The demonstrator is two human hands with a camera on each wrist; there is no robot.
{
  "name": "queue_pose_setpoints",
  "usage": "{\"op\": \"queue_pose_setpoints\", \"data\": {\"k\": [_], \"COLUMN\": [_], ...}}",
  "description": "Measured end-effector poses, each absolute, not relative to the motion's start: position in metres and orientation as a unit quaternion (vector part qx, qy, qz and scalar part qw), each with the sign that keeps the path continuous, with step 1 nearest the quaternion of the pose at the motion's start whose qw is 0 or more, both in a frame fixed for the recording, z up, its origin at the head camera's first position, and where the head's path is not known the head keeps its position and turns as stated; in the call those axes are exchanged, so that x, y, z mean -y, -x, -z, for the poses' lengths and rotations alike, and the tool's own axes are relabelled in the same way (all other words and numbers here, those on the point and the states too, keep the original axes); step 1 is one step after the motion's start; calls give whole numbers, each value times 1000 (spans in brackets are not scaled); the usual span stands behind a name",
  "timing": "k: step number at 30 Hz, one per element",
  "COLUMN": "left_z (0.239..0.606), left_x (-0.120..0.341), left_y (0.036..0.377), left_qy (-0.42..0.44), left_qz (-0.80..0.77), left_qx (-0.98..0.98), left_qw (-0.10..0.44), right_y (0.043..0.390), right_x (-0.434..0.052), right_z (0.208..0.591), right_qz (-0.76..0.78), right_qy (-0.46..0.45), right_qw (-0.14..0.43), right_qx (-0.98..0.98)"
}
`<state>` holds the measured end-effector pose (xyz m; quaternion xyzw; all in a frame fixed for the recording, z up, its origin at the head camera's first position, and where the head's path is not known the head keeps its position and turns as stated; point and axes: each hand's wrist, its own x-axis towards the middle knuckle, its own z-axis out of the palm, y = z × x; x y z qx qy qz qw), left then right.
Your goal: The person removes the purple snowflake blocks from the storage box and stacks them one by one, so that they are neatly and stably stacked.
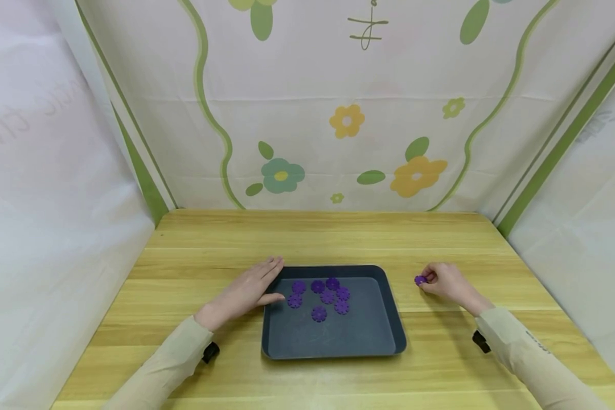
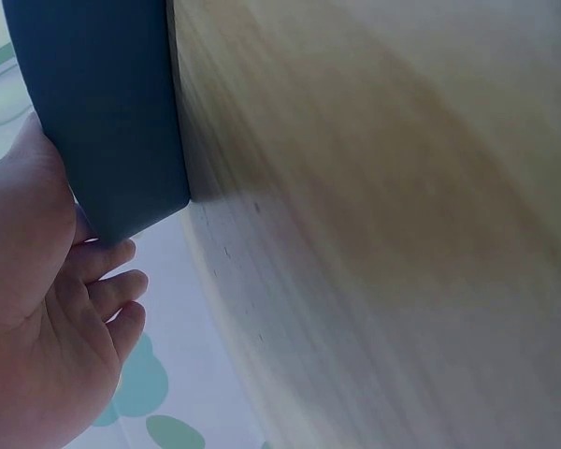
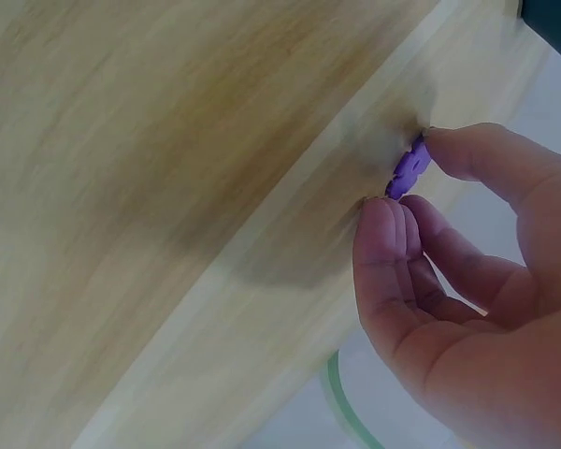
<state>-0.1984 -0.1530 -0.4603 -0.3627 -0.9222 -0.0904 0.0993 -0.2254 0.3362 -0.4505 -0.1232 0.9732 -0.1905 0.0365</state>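
A dark grey tray (image 1: 379,336) lies on the wooden table (image 1: 328,233) and holds several purple flower-shaped discs (image 1: 319,314). My left hand (image 1: 251,289) lies flat with straight fingers against the tray's left rim (image 2: 112,140), thumb at its edge. To the right of the tray, my right hand (image 1: 443,281) pinches one purple disc (image 1: 420,279) between thumb and fingertips, low over the table. The right wrist view shows that disc (image 3: 409,168) held edge-on right at the wood.
Floral cloth walls close in the table at the back and both sides. Bare wood lies in front of and behind the tray.
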Motion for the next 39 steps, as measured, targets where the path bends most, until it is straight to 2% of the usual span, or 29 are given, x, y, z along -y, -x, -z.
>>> {"op": "queue_pose_setpoints", "data": {"k": [15,20,32,39], "left_z": [459,458,457,457], "left_x": [153,153,153,153], "left_y": [198,198,197,197], "left_qy": [367,367,369,369], "left_qz": [90,91,90,96], "left_qx": [921,919,918,918], "left_qw": [99,107,111,107], "right_y": [221,219,211,207], "right_x": [-338,-334,-304,-286], "right_z": [447,438,410,406], "right_qz": [200,202,203,204], "right_qy": [126,131,162,196], "right_qw": [30,11,-8,-28], "right_qx": [-971,-971,-966,-959]}}
